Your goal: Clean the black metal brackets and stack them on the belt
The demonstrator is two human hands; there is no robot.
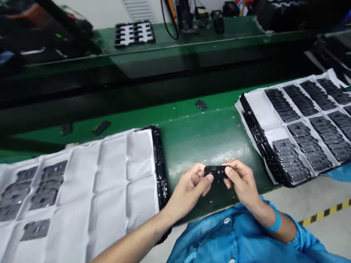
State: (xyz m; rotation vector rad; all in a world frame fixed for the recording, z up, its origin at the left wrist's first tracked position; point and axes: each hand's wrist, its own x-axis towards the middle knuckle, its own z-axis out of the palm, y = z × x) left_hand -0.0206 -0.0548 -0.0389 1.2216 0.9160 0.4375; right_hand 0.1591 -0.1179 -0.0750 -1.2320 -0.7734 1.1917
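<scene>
Between both hands, low over the green bench, is a small flat black plastic part with cut-outs. My left hand pinches its left end, thumb on the face. On the right end, my right hand grips it between thumb and fingers. To the right lies a white-lined tray with rows of similar black parts filling most of its compartments. Left of my hands, another white-lined tray holds a few such parts at its far left, the other visible compartments being bare.
Loose black parts lie on the green bench behind the left tray, and another loose part sits further right. A raised green shelf at the back carries a small black-and-white tray and dark devices.
</scene>
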